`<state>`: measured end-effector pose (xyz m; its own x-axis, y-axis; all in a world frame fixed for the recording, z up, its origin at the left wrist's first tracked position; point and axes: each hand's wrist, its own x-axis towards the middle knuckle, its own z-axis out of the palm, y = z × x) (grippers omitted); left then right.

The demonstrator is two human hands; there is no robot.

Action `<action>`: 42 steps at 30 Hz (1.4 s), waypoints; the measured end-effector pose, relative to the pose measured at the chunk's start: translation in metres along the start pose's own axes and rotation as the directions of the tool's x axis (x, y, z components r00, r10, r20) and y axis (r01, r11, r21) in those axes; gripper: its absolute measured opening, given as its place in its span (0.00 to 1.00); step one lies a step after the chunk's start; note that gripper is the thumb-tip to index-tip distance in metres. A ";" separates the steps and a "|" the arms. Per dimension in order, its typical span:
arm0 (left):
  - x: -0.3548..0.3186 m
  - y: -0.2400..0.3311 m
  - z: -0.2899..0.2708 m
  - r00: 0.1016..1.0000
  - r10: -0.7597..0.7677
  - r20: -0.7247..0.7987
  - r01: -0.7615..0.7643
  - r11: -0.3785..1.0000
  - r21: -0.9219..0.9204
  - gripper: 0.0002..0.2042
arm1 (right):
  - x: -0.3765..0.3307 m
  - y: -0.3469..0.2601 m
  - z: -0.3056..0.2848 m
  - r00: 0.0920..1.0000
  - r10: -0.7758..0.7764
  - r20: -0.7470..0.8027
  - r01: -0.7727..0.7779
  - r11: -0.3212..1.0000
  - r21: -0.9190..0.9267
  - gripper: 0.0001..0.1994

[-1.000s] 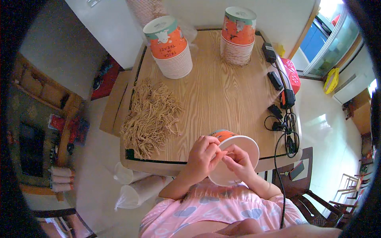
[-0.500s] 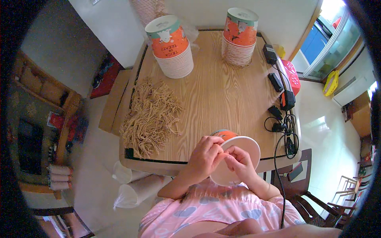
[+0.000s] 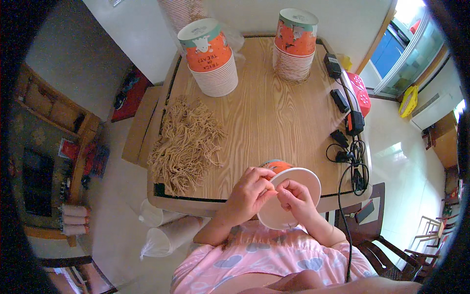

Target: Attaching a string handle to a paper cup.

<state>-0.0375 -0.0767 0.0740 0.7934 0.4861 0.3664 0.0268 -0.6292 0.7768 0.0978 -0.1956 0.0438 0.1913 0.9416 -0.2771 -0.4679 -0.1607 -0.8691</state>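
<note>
A paper bucket (image 3: 309, 191), orange outside and white inside, is tipped at the table's near edge with its mouth toward me. My left hand (image 3: 250, 193) lies against the bucket's left rim, thumb and fingers pinched together. In front of the mouth, my right hand (image 3: 295, 198) is closed too, its fingertips meeting those of the left. Whatever sits between the fingertips is too small and covered to make out. A loose pile of beige cords (image 3: 185, 144) is on the left of the table.
Two stacks of upside-down orange-and-white paper buckets, the left stack (image 3: 213, 73) and the right stack (image 3: 293, 61), stand at the back. Black adapters (image 3: 339, 100) and a coiled cable (image 3: 359, 171) line the right edge. Bagged white cups (image 3: 171, 237) lie on the floor at left.
My right hand's fingers have curled in more, and the fingertips have shifted slightly. The bucket stays almost where it was.
</note>
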 end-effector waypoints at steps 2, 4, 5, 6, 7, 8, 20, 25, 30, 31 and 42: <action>0.001 0.002 -0.003 1.000 0.006 0.011 -0.006 0.999 0.034 0.06 | 0.000 0.001 -0.001 1.000 0.007 0.001 -0.007 1.000 -0.002 0.07; 0.001 0.002 -0.003 1.000 -0.001 0.012 0.001 1.000 0.019 0.06 | 0.001 0.002 -0.003 1.000 0.020 0.016 -0.020 1.000 -0.007 0.07; 0.001 0.002 -0.003 1.000 -0.009 0.012 0.009 1.000 0.004 0.06 | 0.001 0.002 -0.003 1.000 0.020 0.015 -0.020 1.000 -0.008 0.07; 0.000 0.002 -0.003 1.000 -0.010 0.011 0.010 1.000 0.005 0.06 | 0.001 0.002 -0.003 1.000 0.022 0.020 -0.022 1.000 -0.017 0.07; 0.000 0.001 -0.004 1.000 -0.007 0.012 0.007 1.000 0.004 0.06 | 0.001 0.001 -0.003 0.999 0.024 0.025 -0.024 0.999 -0.028 0.08; 0.000 0.001 -0.004 1.000 -0.005 0.013 0.005 1.000 0.003 0.06 | 0.001 0.001 -0.003 0.999 0.025 0.026 -0.024 0.999 -0.027 0.08; 0.016 0.003 -0.005 0.998 0.060 -0.020 -0.061 0.998 -0.027 0.11 | 0.002 0.004 -0.003 0.998 -0.064 0.008 0.065 0.987 -0.145 0.04; 0.052 -0.007 0.013 0.999 -0.001 -0.032 0.005 0.994 0.105 0.12 | 0.006 0.014 -0.012 0.997 -0.070 -0.040 0.075 0.987 0.145 0.03; 0.043 -0.003 0.014 1.000 -0.002 0.031 -0.002 0.991 0.133 0.08 | 0.007 0.012 -0.009 0.967 0.017 -0.253 0.107 0.877 0.468 0.03; 0.040 0.000 0.013 0.999 -0.002 0.040 -0.004 0.991 0.131 0.08 | 0.008 0.013 -0.009 0.963 0.042 -0.265 0.100 0.860 0.501 0.03; 0.022 0.003 0.013 0.999 -0.026 -0.043 0.031 0.991 0.133 0.06 | 0.010 0.026 -0.011 0.970 0.115 -0.213 0.008 0.864 0.504 0.08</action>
<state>-0.0119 -0.0760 0.0781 0.7657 0.5277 0.3677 0.1322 -0.6885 0.7131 0.0970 -0.1930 0.0144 0.3157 0.8318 -0.4565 -0.8373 0.0178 -0.5465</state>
